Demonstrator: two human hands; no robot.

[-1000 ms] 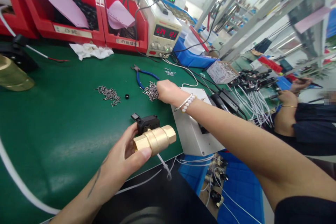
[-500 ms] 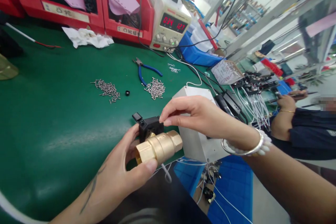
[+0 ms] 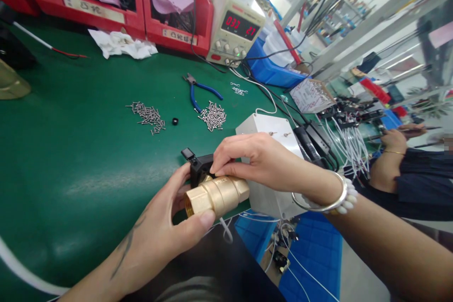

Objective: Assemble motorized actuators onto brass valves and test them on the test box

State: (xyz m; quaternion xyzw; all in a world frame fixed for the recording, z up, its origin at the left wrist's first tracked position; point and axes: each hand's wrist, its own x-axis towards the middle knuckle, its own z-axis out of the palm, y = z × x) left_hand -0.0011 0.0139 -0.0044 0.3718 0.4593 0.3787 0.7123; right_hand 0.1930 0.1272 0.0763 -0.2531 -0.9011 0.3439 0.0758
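My left hand is wrapped round a brass ball valve, its thumb pressed on the brass body and its fingers behind. The valve lies sideways, with its threaded opening at the left end. A black actuator housing is fixed to the valve's far side, with a small flap or screen standing up at its left corner. My right hand is closed in a pinch, its fingertips against the housing just above the valve. Whatever those fingertips hold, if anything, is hidden.
Two piles of screws, a small black ring and blue-handled cutters lie on the green mat. A grey box stands right of the valve. Behind are red bins and a power supply. Another person's arm shows at right.
My right fingertips have moved a little left and down, from the housing's right end to its near side above the valve. My left hand keeps its hold. The view has shifted slightly.
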